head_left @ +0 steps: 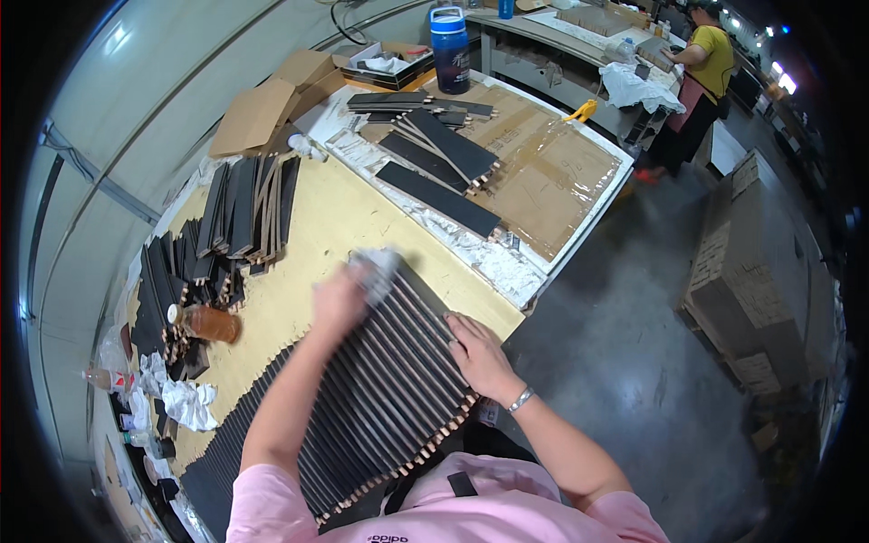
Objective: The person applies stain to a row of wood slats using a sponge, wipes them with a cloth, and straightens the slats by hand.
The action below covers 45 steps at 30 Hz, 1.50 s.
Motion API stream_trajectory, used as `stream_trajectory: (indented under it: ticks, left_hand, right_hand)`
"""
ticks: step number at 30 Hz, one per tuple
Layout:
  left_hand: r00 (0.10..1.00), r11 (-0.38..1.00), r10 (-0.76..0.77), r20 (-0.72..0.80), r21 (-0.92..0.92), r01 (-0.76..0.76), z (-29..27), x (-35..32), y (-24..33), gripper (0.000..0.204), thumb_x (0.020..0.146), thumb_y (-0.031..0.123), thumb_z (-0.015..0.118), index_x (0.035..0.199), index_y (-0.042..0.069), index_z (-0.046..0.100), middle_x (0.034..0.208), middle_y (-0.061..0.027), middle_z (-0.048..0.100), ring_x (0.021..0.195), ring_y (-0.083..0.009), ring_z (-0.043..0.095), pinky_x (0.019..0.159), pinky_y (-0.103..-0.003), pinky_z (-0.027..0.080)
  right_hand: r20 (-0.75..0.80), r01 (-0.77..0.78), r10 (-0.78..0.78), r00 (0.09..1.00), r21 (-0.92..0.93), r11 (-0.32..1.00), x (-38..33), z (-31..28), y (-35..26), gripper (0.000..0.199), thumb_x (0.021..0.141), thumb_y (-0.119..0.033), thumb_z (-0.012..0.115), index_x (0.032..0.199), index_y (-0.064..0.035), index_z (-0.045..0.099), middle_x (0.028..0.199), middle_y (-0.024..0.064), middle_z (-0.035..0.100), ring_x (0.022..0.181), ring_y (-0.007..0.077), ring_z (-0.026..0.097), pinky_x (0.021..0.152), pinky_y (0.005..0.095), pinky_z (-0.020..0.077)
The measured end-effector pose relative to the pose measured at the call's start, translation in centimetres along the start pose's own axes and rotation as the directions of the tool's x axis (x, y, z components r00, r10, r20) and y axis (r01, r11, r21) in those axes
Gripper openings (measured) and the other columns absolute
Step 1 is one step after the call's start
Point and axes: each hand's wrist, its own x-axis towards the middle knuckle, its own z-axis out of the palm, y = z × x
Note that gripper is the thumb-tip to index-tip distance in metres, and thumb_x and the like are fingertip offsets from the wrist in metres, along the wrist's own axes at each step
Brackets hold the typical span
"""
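A long row of black wooden slats with pale pegged ends stands on edge along the near side of the yellowish worktable. My left hand is blurred with motion and holds a grey-white cloth against the far end of the row. My right hand lies flat on the right ends of the slats, fingers spread, a silver bracelet on the wrist.
More black slats are stacked at the table's left, with an amber bottle and crumpled rags. Loose black panels lie on a taped cardboard sheet farther back, near a blue bottle. Another person works at a far bench. Cartons stand right.
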Motion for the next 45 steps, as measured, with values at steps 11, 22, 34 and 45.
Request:
stream_trajectory:
  ticks: [11, 22, 34, 45]
  left_hand:
    - [0.986, 0.943, -0.116, -0.121, -0.326, 0.071, 2.3, 2.9, -2.2, 0.035, 0.094, 0.022, 0.064, 0.129, 0.019, 0.067, 0.1, -0.0147, 0.078, 0.088, -0.0354, 0.075, 0.081, -0.047, 0.06]
    - [0.877, 0.314, -0.101, 0.469, -0.822, 0.476, 10.6, 5.8, -15.1, 0.034, 0.108, 0.009, 0.051, 0.141, 0.007, 0.06, 0.113, -0.0043, 0.07, 0.096, -0.0117, 0.064, 0.087, -0.028, 0.053]
    - [0.693, 0.791, 0.604, 0.394, -0.187, -0.583, -1.3, -6.7, 5.8, 0.042, 0.088, 0.007, 0.065, 0.128, 0.022, 0.063, 0.111, -0.0108, 0.068, 0.089, -0.0298, 0.071, 0.069, -0.044, 0.06]
    - [0.823, 0.779, 0.355, 0.444, 0.346, -0.522, 0.3, -5.2, 4.4, 0.044, 0.089, 0.016, 0.067, 0.132, 0.026, 0.063, 0.125, -0.0086, 0.067, 0.104, -0.0263, 0.07, 0.083, -0.042, 0.06]
  right_hand:
    - [-0.006, 0.015, -0.015, 1.0, 0.137, 0.991, -0.2, -0.7, 0.2, 0.05, 0.102, -0.017, 0.058, 0.149, -0.0022, 0.052, 0.154, 0.0217, 0.051, 0.143, 0.0384, 0.045, 0.121, 0.045, 0.0349]
    - [-0.408, -0.03, 0.134, 0.903, 0.252, 0.967, -3.9, 1.9, -1.2, 0.033, 0.101, -0.007, 0.055, 0.128, 0.0049, 0.069, 0.133, 0.0188, 0.069, 0.127, 0.0322, 0.063, 0.111, 0.0388, 0.0458]
    - [-0.444, 0.077, 0.022, 0.896, 0.203, 0.976, -3.8, 2.0, -0.5, 0.032, 0.102, -0.006, 0.05, 0.124, 0.0052, 0.071, 0.129, 0.0196, 0.071, 0.127, 0.036, 0.064, 0.111, 0.0423, 0.0475]
    - [-0.43, 0.054, 0.034, 0.902, 0.192, 0.98, -4.0, 2.2, -0.4, 0.031, 0.101, -0.003, 0.05, 0.123, 0.0082, 0.069, 0.131, 0.0209, 0.07, 0.128, 0.036, 0.064, 0.112, 0.0422, 0.0463]
